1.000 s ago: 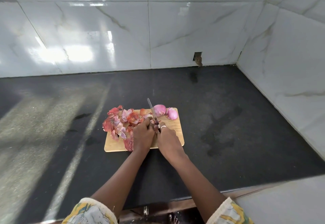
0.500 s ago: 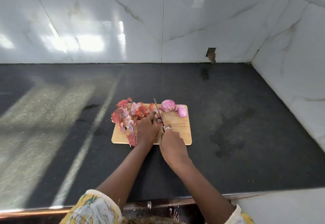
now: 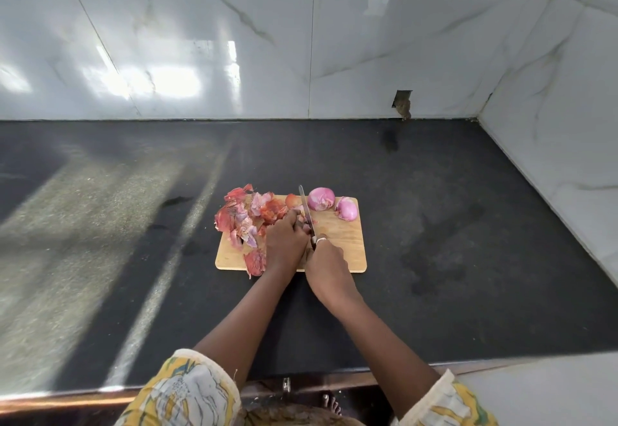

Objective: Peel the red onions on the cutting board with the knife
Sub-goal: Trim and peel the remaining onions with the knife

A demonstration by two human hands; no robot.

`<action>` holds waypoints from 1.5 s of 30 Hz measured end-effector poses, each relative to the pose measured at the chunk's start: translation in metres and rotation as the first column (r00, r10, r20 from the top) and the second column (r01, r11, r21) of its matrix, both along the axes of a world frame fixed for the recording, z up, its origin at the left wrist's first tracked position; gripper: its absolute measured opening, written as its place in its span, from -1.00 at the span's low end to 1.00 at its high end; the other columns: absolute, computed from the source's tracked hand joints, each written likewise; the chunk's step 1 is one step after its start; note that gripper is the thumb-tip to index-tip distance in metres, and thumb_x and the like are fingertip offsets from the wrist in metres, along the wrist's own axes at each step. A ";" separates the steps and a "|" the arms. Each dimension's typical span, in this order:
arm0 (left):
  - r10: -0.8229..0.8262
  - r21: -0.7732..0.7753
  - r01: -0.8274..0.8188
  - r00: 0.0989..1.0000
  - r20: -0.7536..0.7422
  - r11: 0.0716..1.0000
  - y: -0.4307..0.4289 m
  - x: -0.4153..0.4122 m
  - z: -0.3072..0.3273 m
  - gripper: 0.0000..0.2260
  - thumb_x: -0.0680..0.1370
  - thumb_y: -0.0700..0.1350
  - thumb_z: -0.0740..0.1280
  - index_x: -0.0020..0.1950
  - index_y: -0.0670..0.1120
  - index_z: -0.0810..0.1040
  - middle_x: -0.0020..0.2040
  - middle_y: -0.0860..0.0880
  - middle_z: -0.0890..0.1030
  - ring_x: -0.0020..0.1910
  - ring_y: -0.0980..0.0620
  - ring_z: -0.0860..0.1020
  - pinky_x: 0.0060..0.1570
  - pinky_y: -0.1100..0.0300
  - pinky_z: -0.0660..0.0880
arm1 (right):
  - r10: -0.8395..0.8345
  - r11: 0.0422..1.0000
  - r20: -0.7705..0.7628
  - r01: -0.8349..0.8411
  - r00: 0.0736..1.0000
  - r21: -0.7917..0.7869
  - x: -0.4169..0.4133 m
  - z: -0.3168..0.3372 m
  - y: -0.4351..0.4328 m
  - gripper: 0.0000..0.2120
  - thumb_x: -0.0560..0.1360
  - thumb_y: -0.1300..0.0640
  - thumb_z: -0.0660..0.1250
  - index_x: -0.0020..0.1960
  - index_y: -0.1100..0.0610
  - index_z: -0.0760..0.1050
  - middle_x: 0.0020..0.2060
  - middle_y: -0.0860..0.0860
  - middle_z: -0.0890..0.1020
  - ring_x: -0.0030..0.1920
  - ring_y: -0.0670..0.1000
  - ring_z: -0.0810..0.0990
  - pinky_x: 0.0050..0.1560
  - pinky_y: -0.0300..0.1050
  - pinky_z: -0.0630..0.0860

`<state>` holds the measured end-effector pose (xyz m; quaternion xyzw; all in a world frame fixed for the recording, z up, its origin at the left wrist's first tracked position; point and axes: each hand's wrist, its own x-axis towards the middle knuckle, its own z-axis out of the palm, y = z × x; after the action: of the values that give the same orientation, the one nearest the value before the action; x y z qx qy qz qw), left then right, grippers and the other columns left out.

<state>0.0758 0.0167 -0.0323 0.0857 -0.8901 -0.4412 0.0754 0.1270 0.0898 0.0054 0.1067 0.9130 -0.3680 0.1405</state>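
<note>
Two onions (image 3: 321,199) lie peeled on the board (image 3: 341,248) beside skins (image 3: 242,216). Our left hand (image 3: 284,245) curls round another, our right hand (image 3: 326,267) grips the knife (image 3: 305,206); peeling seems nearly done

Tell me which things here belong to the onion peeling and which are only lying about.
For the job: knife in the right hand; onion, mostly hidden, gripped by the left hand; two peeled onions; cutting board.
Lying about: heap of onion skins on the board's left side; dark marks on the counter; hole in the wall tile.
</note>
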 end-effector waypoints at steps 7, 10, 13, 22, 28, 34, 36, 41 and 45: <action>0.008 -0.010 -0.008 1.000 0.023 1.000 0.002 0.000 0.002 -0.83 0.53 -0.29 0.16 -0.20 -0.16 0.49 -0.44 0.03 0.43 -0.37 0.01 0.41 -0.47 0.27 0.25 | -0.008 1.000 0.017 0.008 1.000 -0.004 0.004 -0.001 0.002 -0.72 0.62 0.16 0.05 0.30 0.17 0.34 0.15 0.15 0.49 0.08 0.18 0.54 -0.09 -0.05 0.42; 0.017 -0.017 -0.017 0.999 0.028 1.000 0.004 0.001 0.003 -0.83 0.55 -0.27 0.15 -0.12 -0.19 0.53 -0.37 -0.01 0.47 -0.33 0.00 0.41 -0.37 0.18 0.18 | -0.005 1.000 0.029 0.005 1.000 0.030 0.012 -0.003 0.003 -0.66 0.61 0.22 0.04 0.37 0.16 0.29 0.18 0.15 0.47 0.12 0.17 0.53 -0.06 -0.06 0.41; 0.008 0.010 -0.009 1.000 0.028 1.000 0.003 0.001 0.000 -0.84 0.54 -0.28 0.17 -0.15 -0.20 0.52 -0.42 0.00 0.46 -0.35 -0.01 0.43 -0.36 0.15 0.26 | -0.017 1.000 0.034 0.016 0.999 0.027 0.008 -0.003 0.000 -0.69 0.60 0.23 0.04 0.32 0.19 0.32 0.18 0.15 0.47 0.13 0.18 0.52 -0.06 -0.06 0.40; 0.022 0.058 -0.023 1.000 0.009 0.998 0.002 0.003 -0.002 -0.84 0.54 -0.27 0.18 -0.07 -0.16 0.57 -0.24 -0.20 0.61 -0.27 -0.06 0.48 -0.25 0.09 0.35 | -0.043 0.999 0.058 0.044 0.997 -0.017 0.025 -0.014 0.004 -0.67 0.59 0.21 0.05 0.34 0.13 0.30 0.17 0.16 0.48 0.15 0.20 0.50 -0.02 -0.01 0.40; -0.013 0.101 0.012 1.000 0.008 0.995 -0.004 0.004 -0.004 -0.62 0.55 -0.30 0.16 -0.34 0.13 0.30 -0.41 0.10 0.43 -0.31 0.02 0.42 -0.33 0.23 0.25 | -0.015 0.999 0.015 0.014 1.000 0.031 0.019 -0.009 -0.001 -0.56 0.57 0.29 0.02 0.44 0.20 0.18 0.21 0.19 0.48 0.19 0.23 0.49 0.11 0.07 0.43; 0.069 0.219 -0.074 0.997 0.028 0.973 -0.002 0.004 -0.005 -0.67 0.55 -0.32 0.13 0.29 -0.20 0.48 -0.11 -0.03 0.56 -0.16 0.01 0.47 -0.12 0.12 0.39 | 0.031 0.987 0.040 -0.037 0.999 0.154 0.038 -0.017 0.001 -0.47 0.59 0.30 -0.01 0.54 0.17 -0.02 0.26 0.18 0.47 0.24 0.25 0.46 0.16 0.09 0.39; 0.067 0.308 -0.084 0.996 0.065 0.948 -0.003 0.004 -0.005 -0.65 0.56 -0.31 0.12 0.34 -0.17 0.42 0.04 0.00 0.56 -0.05 0.01 0.49 -0.01 0.16 0.42 | 0.029 0.988 0.043 -0.035 0.999 0.149 0.038 -0.019 0.000 -0.47 0.58 0.31 -0.01 0.53 0.17 0.00 0.24 0.18 0.47 0.23 0.25 0.46 0.15 0.08 0.39; 0.085 0.468 -0.145 0.986 0.146 0.872 -0.009 -0.004 -0.006 -0.64 0.55 -0.33 0.12 0.30 -0.15 0.47 0.21 -0.09 0.56 0.14 -0.05 0.51 0.17 0.08 0.45 | -0.044 0.999 0.010 0.044 0.999 0.025 0.037 -0.020 0.009 -0.65 0.63 0.09 0.07 0.39 0.11 0.28 0.17 0.18 0.50 0.17 0.26 0.50 0.11 0.05 0.43; 0.100 0.657 -0.190 0.980 0.173 0.729 -0.013 -0.011 0.001 -0.70 0.57 -0.34 0.09 0.14 -0.20 0.57 -0.10 -0.07 0.60 -0.24 0.02 0.53 -0.15 0.12 0.51 | -0.072 0.997 -0.119 0.071 0.990 -0.009 0.033 -0.014 0.018 -0.72 0.63 0.06 0.09 0.29 0.10 0.37 0.02 0.14 0.59 0.07 0.23 0.55 0.09 0.05 0.48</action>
<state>0.0652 0.0037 -0.0315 0.2040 -0.6652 -0.7180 0.0177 0.1596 0.1080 -0.0089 0.1168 0.9144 -0.3808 0.0728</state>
